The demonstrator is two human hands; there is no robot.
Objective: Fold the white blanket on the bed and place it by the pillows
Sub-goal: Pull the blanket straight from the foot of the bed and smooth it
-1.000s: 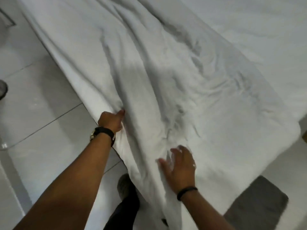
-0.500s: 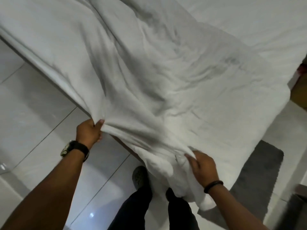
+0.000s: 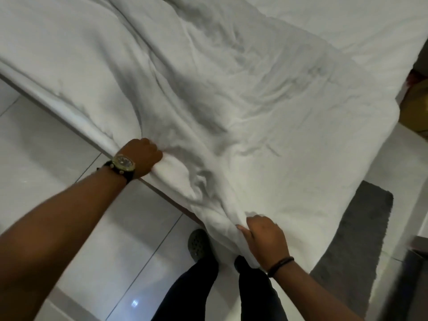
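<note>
Hands gripped the white blanket [image 3: 231, 107] spread across the bed, left hand [image 3: 141, 156] and right hand [image 3: 264, 237] each clenched on its near edge; folding seemingly needed it carried away from them.

The fingertips of the left hand [image 3: 141, 156] are being hidden in a bunched fold of the white blanket [image 3: 231, 100], which is being cut off at the top and left edges. The right hand [image 3: 266, 239] is showing only its back. The brown object [image 3: 414, 105] at the right edge is being cropped beyond recognition.
</note>
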